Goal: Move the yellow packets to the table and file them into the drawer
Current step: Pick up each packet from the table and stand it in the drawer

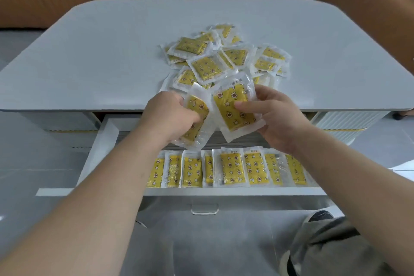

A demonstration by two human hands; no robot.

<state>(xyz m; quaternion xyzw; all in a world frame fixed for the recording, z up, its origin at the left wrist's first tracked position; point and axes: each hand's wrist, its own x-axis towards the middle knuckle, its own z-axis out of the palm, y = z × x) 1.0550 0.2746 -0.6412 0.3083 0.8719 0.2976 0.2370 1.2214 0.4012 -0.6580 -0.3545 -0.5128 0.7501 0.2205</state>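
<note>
Both hands are up over the open drawer (107, 141), each gripping a packet: left hand (172, 116) on one (197, 123), right hand (271, 114) pinching another (233, 107). Loose pile (224, 58) sits on the table (89, 51) just beyond, and a neat row (228, 170) is filed along the drawer's near edge.

The pile of yellow packets (208, 67) sat in the middle of the bench (89, 63), close to its near edge. Bare top lay wide on the left, right and far sides. In the open drawer (107, 139), a row of packets (230, 170) filled the front. The left hand (172, 116) and right hand (275, 116) held loose packets (233, 110) above the back part, blocking it.
</note>
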